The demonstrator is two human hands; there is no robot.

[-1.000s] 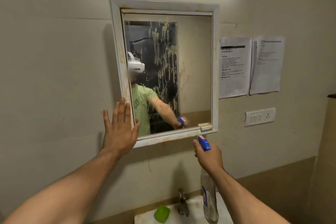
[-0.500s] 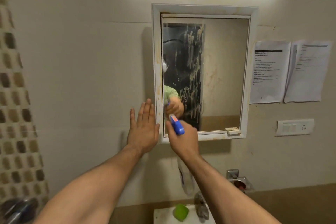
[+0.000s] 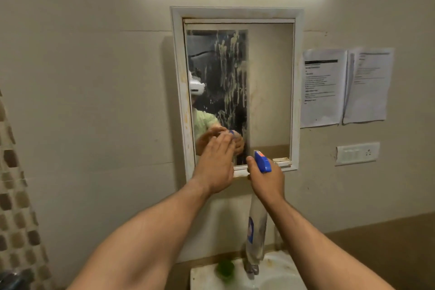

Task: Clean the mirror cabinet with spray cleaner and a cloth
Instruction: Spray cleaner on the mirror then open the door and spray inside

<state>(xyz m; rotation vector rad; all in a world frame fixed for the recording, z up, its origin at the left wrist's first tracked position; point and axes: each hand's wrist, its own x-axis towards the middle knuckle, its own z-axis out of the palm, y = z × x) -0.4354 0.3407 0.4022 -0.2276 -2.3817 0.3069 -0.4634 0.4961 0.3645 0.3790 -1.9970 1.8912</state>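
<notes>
Covering the 7 o'clock corner of the streaked mirror cabinet (image 3: 297, 77), the left hand (image 3: 215, 165) is raised with fingers straight and released; contact with the glass cannot be told. At the cabinet's 6 o'clock edge, the right hand (image 3: 267, 180) grasps the spray bottle (image 3: 261, 162), whose body hangs above the sink (image 3: 202, 276). Two paper sheets (image 3: 322, 87) hang at the cabinet's 3 o'clock.
</notes>
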